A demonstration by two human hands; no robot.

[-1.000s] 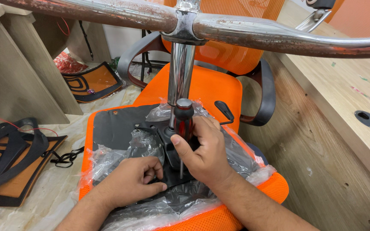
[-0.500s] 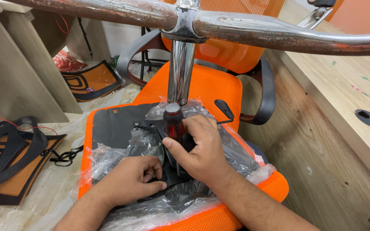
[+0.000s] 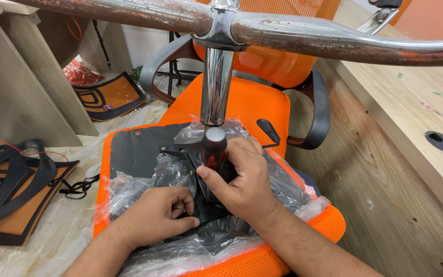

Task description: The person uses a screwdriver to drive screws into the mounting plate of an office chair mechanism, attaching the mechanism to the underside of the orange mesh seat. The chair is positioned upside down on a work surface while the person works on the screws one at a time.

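The screwdriver (image 3: 213,151) has a red-and-black handle with a grey cap; its shaft is mostly hidden, probably seated in the black underside plate (image 3: 134,149). It stands just in front of the chrome column (image 3: 215,87) — long axis near vertical, cap up, tip down. The right hand (image 3: 239,179) is closed around the handle. The left hand (image 3: 157,215), beside the column's base, is curled, fingertips pressing plastic wrap (image 3: 129,187) onto the plate.

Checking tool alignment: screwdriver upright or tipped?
Roughly upright: screwdriver butt cap faces the camera, handle in the right hand; its tip is hidden.
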